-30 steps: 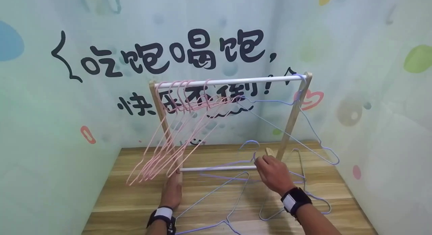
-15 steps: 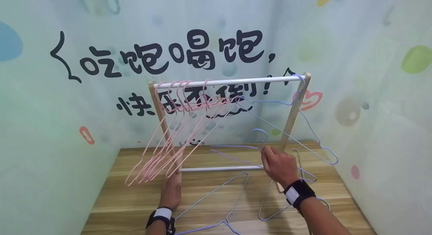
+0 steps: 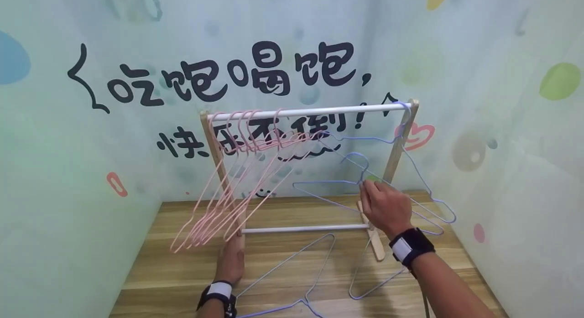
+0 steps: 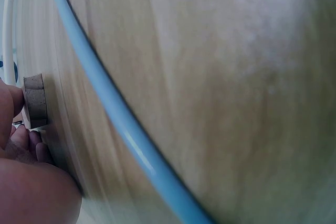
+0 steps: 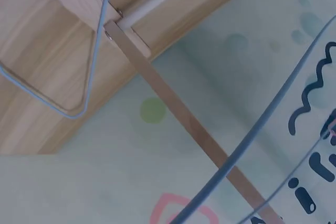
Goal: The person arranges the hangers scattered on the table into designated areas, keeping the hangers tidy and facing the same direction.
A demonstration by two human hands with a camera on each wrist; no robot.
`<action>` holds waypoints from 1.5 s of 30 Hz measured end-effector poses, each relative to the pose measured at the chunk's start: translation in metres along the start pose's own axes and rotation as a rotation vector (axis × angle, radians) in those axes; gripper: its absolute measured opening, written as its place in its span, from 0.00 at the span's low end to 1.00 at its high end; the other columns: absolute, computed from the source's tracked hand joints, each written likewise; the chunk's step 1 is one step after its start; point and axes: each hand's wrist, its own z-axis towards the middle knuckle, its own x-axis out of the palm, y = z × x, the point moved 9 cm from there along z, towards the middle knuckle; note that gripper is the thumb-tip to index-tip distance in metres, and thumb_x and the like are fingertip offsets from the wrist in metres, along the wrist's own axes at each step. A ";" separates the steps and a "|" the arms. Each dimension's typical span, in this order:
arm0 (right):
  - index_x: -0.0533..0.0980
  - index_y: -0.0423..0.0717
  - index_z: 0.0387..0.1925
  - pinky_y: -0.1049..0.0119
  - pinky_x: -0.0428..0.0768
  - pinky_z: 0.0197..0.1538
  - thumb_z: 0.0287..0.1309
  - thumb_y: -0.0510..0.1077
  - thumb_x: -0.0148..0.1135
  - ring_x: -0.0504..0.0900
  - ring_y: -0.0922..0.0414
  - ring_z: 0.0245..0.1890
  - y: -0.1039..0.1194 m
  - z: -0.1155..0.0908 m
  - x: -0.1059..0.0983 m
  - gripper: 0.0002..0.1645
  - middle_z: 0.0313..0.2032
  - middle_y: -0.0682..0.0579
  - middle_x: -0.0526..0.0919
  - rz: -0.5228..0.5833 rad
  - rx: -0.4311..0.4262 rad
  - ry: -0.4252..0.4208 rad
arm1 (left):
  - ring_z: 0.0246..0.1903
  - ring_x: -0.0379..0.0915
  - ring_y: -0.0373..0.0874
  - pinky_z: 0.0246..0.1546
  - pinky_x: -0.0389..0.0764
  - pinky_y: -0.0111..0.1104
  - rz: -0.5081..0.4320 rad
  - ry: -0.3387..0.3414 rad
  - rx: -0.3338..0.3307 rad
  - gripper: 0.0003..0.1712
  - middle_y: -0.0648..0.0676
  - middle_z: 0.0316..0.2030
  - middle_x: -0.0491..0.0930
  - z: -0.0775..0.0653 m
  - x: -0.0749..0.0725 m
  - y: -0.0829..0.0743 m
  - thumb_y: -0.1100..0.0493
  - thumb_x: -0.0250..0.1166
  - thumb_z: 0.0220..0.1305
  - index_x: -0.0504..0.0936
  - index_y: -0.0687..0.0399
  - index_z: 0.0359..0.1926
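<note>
My right hand (image 3: 388,206) pinches a blue wire hanger (image 3: 326,182) just below its hook, holding it above the table in front of the rack. The hook points up, beneath the white top rail (image 3: 315,112). In the right wrist view blue hanger wire (image 5: 257,127) crosses the picture, and the hand itself is out of sight. Low at the left, my left hand (image 3: 231,258) grips the rack's wooden foot (image 4: 35,100), with thumb and fingers on either side of it. Several pink hangers (image 3: 200,233) hang at the rail's left; another blue hanger (image 3: 365,138) hangs at its right end.
On the wooden table (image 3: 150,254) lie more hangers, one bluish hanger (image 3: 273,312) at the front middle and another hanger (image 3: 362,297) under my right forearm. A white lower bar (image 3: 305,228) joins the rack's sides. Printed walls (image 3: 82,181) enclose the table.
My right hand has lifted the blue hanger upward and slightly right, from near the lower bar toward the top rail. My left hand has stayed on the rack's foot.
</note>
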 end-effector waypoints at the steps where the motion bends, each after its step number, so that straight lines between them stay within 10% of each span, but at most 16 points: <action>1: 0.71 0.44 0.27 0.62 0.53 0.14 0.72 0.43 0.63 0.60 0.55 0.12 -0.001 0.004 -0.002 0.16 0.16 0.53 0.64 -0.003 -0.002 0.002 | 0.73 0.57 0.85 0.75 0.58 0.71 0.001 -0.008 0.012 0.33 0.83 0.73 0.64 0.000 0.000 0.000 0.70 0.52 0.77 0.60 0.80 0.78; 7: 0.72 0.42 0.27 0.63 0.54 0.16 0.74 0.43 0.64 0.62 0.52 0.12 -0.011 0.023 -0.011 0.18 0.16 0.52 0.62 -0.022 0.005 0.028 | 0.71 0.59 0.85 0.73 0.61 0.71 0.022 -0.040 0.086 0.32 0.83 0.71 0.67 0.002 0.002 0.004 0.73 0.54 0.73 0.64 0.81 0.76; 26: 0.77 0.36 0.30 0.58 0.53 0.19 0.78 0.45 0.60 0.65 0.45 0.13 -0.058 0.066 -0.051 0.19 0.16 0.45 0.66 -0.104 0.182 -0.083 | 0.74 0.53 0.85 0.75 0.55 0.72 -0.017 -0.020 -0.005 0.32 0.82 0.74 0.64 -0.002 -0.005 -0.008 0.71 0.52 0.76 0.62 0.76 0.78; 45: 0.81 0.36 0.35 0.59 0.57 0.21 0.82 0.45 0.60 0.69 0.45 0.15 -0.036 0.084 -0.037 0.18 0.17 0.46 0.68 -0.090 0.275 -0.053 | 0.73 0.59 0.83 0.75 0.60 0.69 0.015 -0.005 -0.015 0.33 0.80 0.73 0.67 0.003 0.001 0.005 0.70 0.53 0.76 0.63 0.74 0.79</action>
